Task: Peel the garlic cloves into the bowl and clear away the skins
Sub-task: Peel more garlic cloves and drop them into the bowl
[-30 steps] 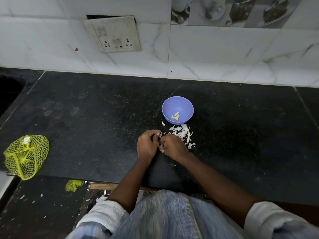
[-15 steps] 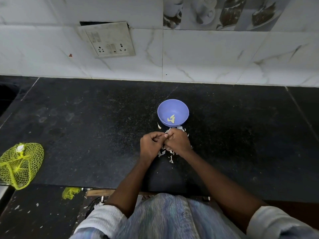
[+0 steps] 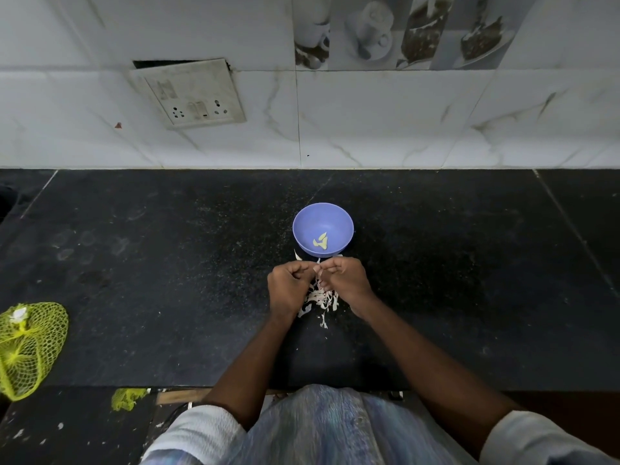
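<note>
Head view is showing a black stone counter running below a white tiled wall that is carrying a switch plate. At the counter's left edge a yellow mesh bag is lying. Centred, a purple bowl is holding peeled cloves. Just in front of it, the left hand and right hand are curling together, pinching a small garlic clove between their fingertips, above a heap of skins.
</note>
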